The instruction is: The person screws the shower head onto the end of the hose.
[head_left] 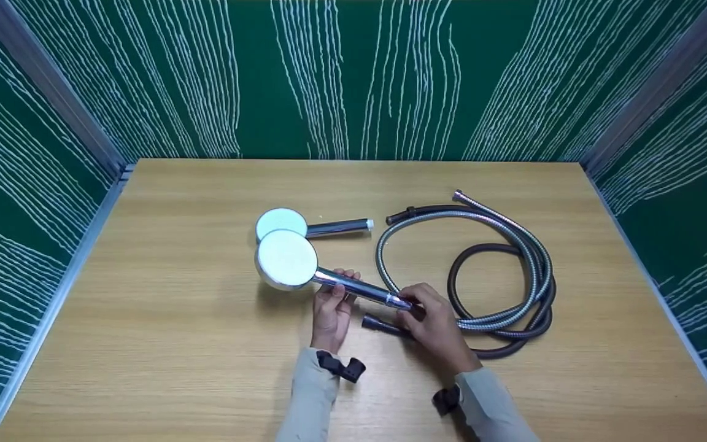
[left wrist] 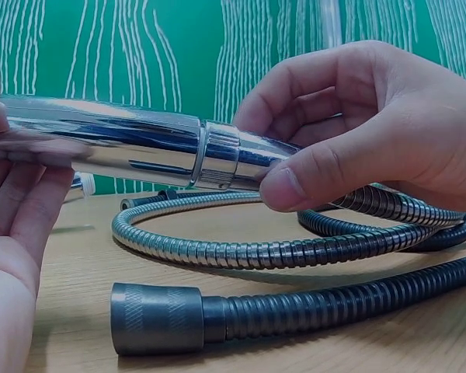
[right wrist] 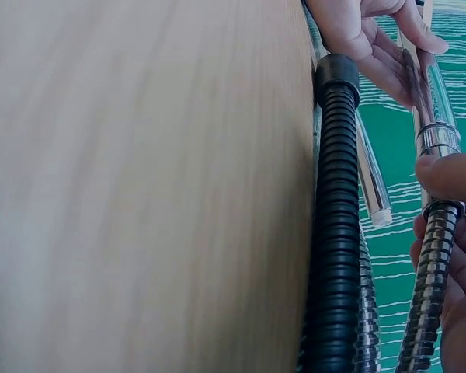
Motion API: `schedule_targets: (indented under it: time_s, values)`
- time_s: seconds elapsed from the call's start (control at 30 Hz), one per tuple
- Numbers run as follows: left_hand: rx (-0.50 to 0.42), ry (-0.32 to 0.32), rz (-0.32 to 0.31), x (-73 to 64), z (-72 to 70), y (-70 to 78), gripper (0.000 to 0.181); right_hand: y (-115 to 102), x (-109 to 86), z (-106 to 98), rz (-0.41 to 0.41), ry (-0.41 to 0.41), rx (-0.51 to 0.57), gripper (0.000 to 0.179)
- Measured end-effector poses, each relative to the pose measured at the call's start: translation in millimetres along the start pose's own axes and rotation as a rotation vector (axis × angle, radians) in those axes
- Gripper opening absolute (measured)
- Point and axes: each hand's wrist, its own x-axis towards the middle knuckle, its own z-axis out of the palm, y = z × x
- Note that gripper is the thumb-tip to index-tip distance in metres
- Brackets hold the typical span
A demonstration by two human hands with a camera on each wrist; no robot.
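Observation:
My left hand (head_left: 332,310) holds a chrome shower head (head_left: 287,259) by its handle, thumb on top and fingers beneath, above the table. At the handle's lower end my right hand (head_left: 433,322) pinches the chrome connector (left wrist: 252,155) of a silver metal shower hose (head_left: 540,270) between thumb and fingers. In the left wrist view the connector's knurled ring meets the handle end; how far it is screwed on cannot be seen. The silver hose runs from under the right hand into a coil on the table.
A second shower head (head_left: 338,228) lies behind the held one, its white threaded end pointing right. A black hose (head_left: 485,248) is coiled with the silver one; its black end fitting (left wrist: 157,318) lies just left of the right hand. Green patterned walls (head_left: 353,80) enclose the wooden table (head_left: 145,276).

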Motion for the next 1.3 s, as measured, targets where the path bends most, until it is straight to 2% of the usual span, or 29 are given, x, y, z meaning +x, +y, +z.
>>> schedule_targets:
  time_s: [0.43, 0.67, 0.83, 0.97, 1.17, 1.3]
  values:
    - [-0.006, -0.004, 0.013, 0.7, 0.1, 0.7, 0.016, 0.0, 0.4, -1.1, 0.019, -0.026, -0.013, 0.029]
    - [-0.009, -0.020, 0.014, 0.7, -0.4, 0.6, 0.016, 0.6, 1.7, 0.7, -0.014, 0.004, -0.013, 0.037]
    - [-0.006, -0.029, 0.017, 0.6, -0.6, 0.3, 0.016, 1.4, 2.3, 1.7, -0.033, 0.018, -0.004, 0.034]
    - [-0.002, -0.020, 0.014, 0.1, 0.2, 0.7, 0.016, 0.8, 1.0, 0.5, -0.012, 0.001, -0.003, 0.031]
    - [-0.008, 0.030, -0.010, -0.4, 2.5, 1.5, 0.015, -0.3, -1.0, -1.6, 0.034, -0.035, -0.021, 0.027]
    - [-0.016, 0.016, -0.005, -0.2, 1.2, 1.1, 0.015, 0.6, -0.7, -1.3, 0.018, -0.022, -0.030, 0.028]
